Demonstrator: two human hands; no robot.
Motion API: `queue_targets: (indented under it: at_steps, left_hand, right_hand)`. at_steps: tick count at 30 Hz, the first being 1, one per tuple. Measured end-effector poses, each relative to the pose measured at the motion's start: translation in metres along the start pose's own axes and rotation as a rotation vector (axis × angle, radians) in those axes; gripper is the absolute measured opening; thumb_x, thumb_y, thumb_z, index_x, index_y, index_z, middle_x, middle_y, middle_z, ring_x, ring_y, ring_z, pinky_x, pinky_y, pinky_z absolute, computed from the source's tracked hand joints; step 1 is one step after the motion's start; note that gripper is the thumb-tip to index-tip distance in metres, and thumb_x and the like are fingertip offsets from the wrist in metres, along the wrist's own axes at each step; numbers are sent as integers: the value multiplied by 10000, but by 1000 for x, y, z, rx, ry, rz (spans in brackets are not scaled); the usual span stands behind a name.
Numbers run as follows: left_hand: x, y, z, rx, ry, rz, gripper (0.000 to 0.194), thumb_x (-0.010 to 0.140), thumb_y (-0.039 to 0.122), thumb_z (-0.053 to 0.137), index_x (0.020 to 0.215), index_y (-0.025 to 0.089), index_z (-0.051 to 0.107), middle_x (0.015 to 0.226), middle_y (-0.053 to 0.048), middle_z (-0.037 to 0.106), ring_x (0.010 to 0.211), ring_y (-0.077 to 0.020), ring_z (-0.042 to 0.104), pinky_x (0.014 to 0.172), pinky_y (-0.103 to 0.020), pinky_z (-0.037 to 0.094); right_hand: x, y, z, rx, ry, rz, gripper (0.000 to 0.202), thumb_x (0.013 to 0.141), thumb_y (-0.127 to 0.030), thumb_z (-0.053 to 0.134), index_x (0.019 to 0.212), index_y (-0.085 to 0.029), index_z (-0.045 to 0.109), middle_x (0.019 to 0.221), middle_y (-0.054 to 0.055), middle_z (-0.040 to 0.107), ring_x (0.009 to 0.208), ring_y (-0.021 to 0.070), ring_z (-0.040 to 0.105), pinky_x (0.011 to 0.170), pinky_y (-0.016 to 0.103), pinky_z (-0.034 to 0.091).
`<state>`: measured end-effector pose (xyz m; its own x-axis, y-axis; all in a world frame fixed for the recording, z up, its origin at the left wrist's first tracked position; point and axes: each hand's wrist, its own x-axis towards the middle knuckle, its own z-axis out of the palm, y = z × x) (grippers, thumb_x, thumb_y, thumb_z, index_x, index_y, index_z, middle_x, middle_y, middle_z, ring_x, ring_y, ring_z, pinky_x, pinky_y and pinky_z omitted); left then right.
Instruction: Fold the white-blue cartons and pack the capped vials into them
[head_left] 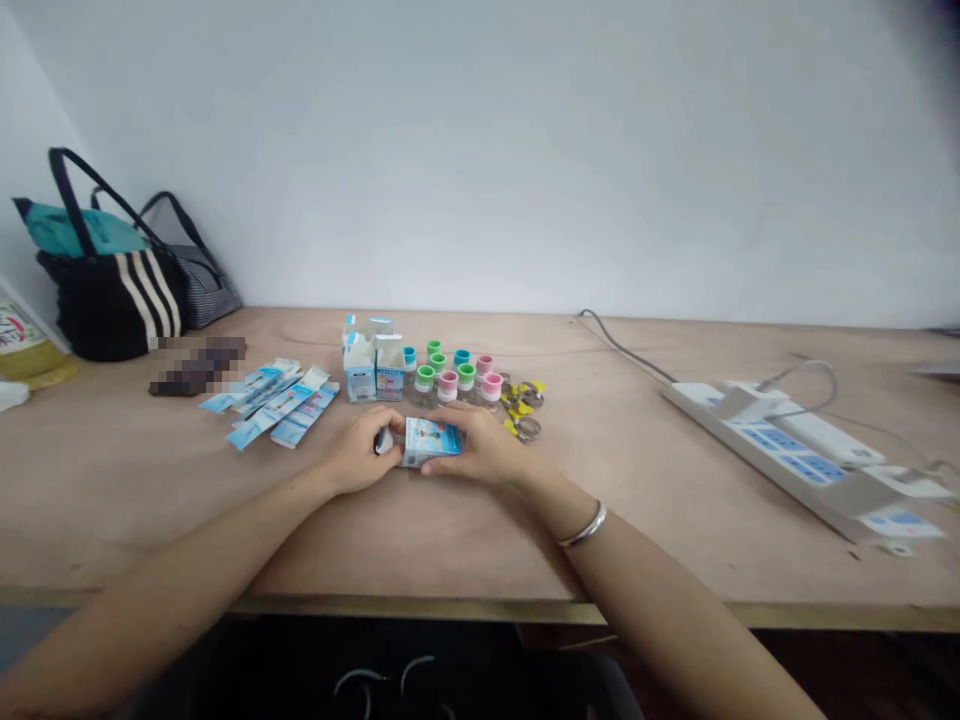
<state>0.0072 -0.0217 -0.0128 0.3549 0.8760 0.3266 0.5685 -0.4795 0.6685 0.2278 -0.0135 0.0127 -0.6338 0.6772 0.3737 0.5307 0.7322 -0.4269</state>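
Observation:
A small blue and white box (433,438) lies on its side between my hands, just above the wooden table. My right hand (480,447) grips it from the right, thumb below and fingers over the top. At the box's left end my left hand (367,448) is closed around its flaps; what lies inside those fingers is partly hidden. Behind the hands stand several small jars with green, blue and pink caps (466,372). Open upright boxes (361,378) stand to their left. Flattened boxes (281,405) lie in a pile further left. Metal rings with yellow tags (528,430) are right of the jars.
A white power strip (780,470) with cables lies on the right of the wooden table (480,540). Bags (112,290) and a bottle of yellow liquid (34,350) stand at the far left. A blurred dark object (199,367) lies near the bags.

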Motion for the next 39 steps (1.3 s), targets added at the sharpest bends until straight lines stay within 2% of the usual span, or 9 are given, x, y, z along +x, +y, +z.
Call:
queue_targets:
  at_steps: [2,7,11,18,23,26,30,35,39]
  left_hand:
    - [1,1,-2,-68,-17,-18,224,644,186,573,868,197,570,857,-9,595,736,-157,543,688,-288,435]
    - [2,5,-12,-537,-16,-207,358,679,262,586,1020,176,518,965,-45,605,844,-172,584,731,-291,458]
    - [0,7,-8,-631,19,-304,386,692,296,617,1046,186,512,934,-37,618,823,-166,597,735,-296,458]
    - [-1,11,3,-642,42,-258,341,708,293,642,1010,181,532,981,-52,589,962,-193,566,830,-332,463]
    - [-6,11,0,-663,-61,-153,353,750,298,614,1073,195,516,1033,-60,579,974,-195,565,856,-350,466]
    - [-7,14,-2,-548,-161,-28,525,692,294,682,1167,215,470,1113,-77,559,963,-203,573,843,-352,482]
    - [-5,18,-8,-167,-150,134,607,628,335,740,1176,236,498,1213,-76,542,1072,-252,533,893,-385,463]
    - [-4,10,-29,-28,-239,59,545,682,318,670,1192,242,491,1157,-47,577,955,-211,588,804,-347,503]
    - [-5,2,-41,146,-165,65,618,607,365,727,1172,228,516,1189,-64,559,1083,-264,526,914,-387,441]
  right_hand:
    - [0,1,1,4,9,3,621,629,-516,735,1141,-187,609,969,85,634,870,228,601,737,324,458]
    - [0,3,0,17,23,17,634,606,-511,749,1136,-191,614,970,81,636,867,225,601,742,327,461]
    - [-2,-1,0,13,31,12,629,592,-499,761,1122,-191,619,974,83,639,879,233,603,751,333,463]
    - [-3,-6,-1,3,10,23,614,614,-507,743,1139,-214,619,962,76,627,856,230,598,736,338,459]
    - [-4,-6,-2,0,3,21,637,626,-483,743,1196,-242,590,945,64,621,862,232,594,738,334,455]
    - [-4,-6,0,-5,-9,15,636,638,-452,741,1215,-245,571,961,63,620,862,227,594,734,327,456]
    - [-2,-7,2,-2,-28,-35,607,654,-403,724,1204,-215,550,1036,78,618,911,232,589,783,345,454]
    - [-4,-2,-5,28,88,-2,793,562,-384,771,1256,-168,454,1184,125,557,1008,260,557,832,375,450]
    - [-7,4,-8,37,5,76,750,582,-393,767,1240,-166,488,1023,94,612,836,206,583,699,318,469]
